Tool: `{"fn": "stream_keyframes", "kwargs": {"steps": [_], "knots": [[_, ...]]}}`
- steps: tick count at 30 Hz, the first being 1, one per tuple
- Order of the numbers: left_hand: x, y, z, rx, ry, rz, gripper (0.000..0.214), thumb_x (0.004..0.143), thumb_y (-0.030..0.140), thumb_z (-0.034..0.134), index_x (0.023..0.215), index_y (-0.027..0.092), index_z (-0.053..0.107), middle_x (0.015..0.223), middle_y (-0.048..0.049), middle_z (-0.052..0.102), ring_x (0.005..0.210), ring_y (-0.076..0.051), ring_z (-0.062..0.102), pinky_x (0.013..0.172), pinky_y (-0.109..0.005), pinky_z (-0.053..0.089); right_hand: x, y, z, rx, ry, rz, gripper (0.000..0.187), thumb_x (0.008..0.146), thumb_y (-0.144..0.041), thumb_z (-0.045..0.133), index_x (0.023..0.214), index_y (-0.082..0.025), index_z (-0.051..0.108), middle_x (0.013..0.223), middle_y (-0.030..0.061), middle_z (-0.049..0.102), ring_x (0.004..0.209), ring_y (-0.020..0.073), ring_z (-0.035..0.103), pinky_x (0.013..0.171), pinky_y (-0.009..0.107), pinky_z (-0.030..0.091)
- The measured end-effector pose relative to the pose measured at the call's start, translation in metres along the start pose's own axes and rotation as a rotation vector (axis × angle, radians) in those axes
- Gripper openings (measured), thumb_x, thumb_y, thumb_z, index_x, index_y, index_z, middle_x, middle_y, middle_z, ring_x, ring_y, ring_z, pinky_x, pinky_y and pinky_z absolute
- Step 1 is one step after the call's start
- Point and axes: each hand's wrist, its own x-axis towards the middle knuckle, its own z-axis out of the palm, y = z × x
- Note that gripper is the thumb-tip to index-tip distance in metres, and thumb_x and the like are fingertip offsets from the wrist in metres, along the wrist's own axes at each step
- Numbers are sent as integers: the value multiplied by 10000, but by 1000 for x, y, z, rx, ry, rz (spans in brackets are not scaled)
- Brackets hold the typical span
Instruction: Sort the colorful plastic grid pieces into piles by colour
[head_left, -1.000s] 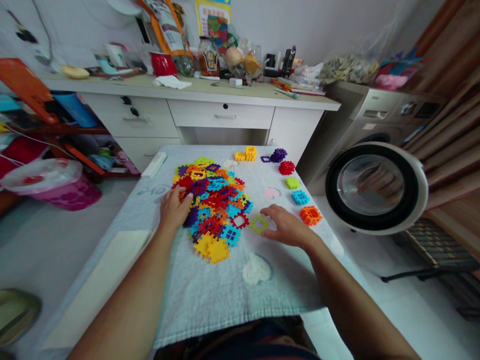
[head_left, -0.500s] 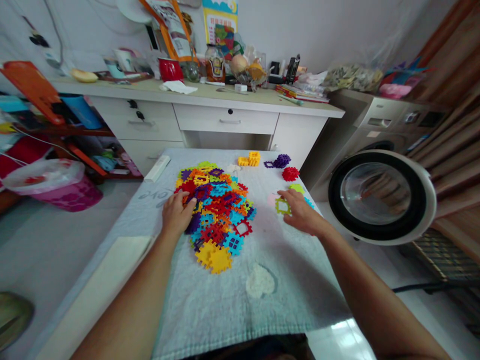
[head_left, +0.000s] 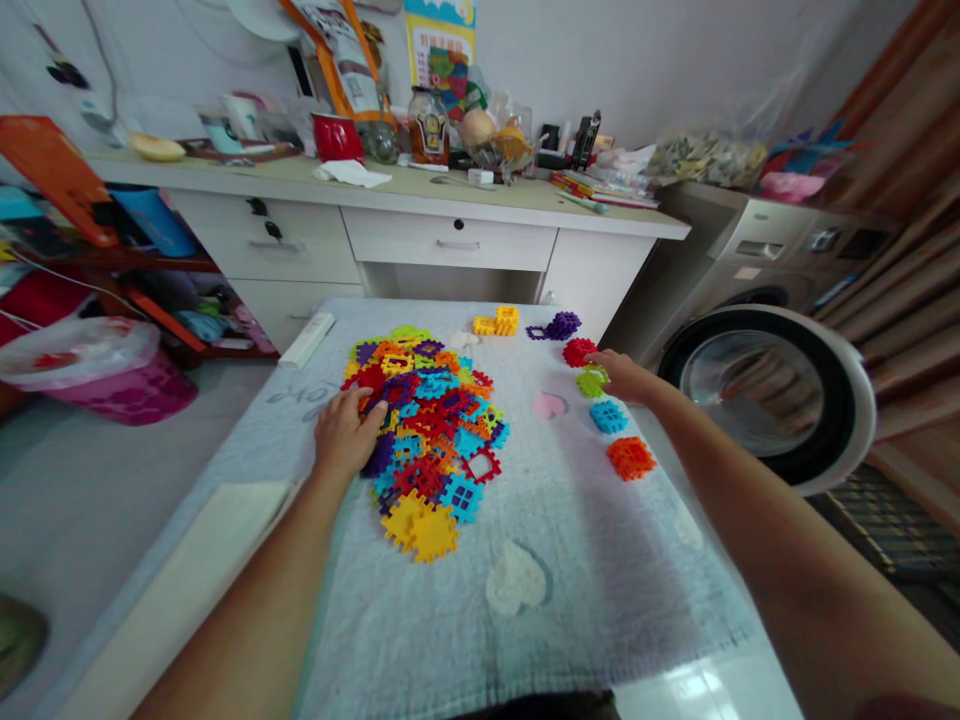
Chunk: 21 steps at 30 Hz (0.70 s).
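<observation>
A heap of colourful notched plastic building pieces (head_left: pixel 431 425) lies on the cloth-covered table. My left hand (head_left: pixel 346 432) rests at the heap's left side, thumb apart from the fingers, touching red and purple pieces. On the right, my right hand (head_left: pixel 624 378) pinches a lime green square piece (head_left: pixel 593 377) at the green stack; the fingertips are partly hidden. Beside it runs a row of same-coloured groups: a red one (head_left: pixel 579 351), a blue one (head_left: pixel 608 417) and an orange one (head_left: pixel 631 458). Purple pieces (head_left: pixel 562 325) and yellow pieces (head_left: pixel 498 321) sit farther back.
A white bar-shaped object (head_left: pixel 307 340) lies at the table's back left. Behind stands a white counter (head_left: pixel 442 203) loaded with jars, bags and books. A washing machine with its round door (head_left: pixel 765 398) swung out is at the right; a pink bin (head_left: pixel 112 375) stands left.
My right hand has moved away and slightly right, carrying the green piece to the green stack. The blue and orange groups have come into sight. My left hand stays at the heap.
</observation>
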Motion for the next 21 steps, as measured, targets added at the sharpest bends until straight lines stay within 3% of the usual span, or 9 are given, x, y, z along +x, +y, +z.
{"fn": "stream_keyframes", "kwargs": {"steps": [8,15,21], "knots": [[0,3,-2,30,-22,-5,492,890,514,447,1232,206,618,1278,-131,613,1258,-309,527,1106,-487,384,7,4,3,-111,-115,-64,634,731,0,615,1340,-174,607,1368,150,605,1254,292,570,1058,382,430],[0,2,-2,34,-17,-8,477,884,504,456,1224,213,624,1274,-125,614,1250,-307,531,1104,-483,386,7,6,7,-120,-112,-52,662,701,-102,717,1345,-213,604,1336,126,626,1202,295,603,1029,375,460],[0,2,-1,28,-9,-3,477,886,507,457,1224,213,623,1277,-122,611,1254,-305,529,1111,-478,380,9,4,13,-115,-103,5,621,713,-87,694,1321,-182,616,1321,146,622,1120,265,647,969,323,485]]}}
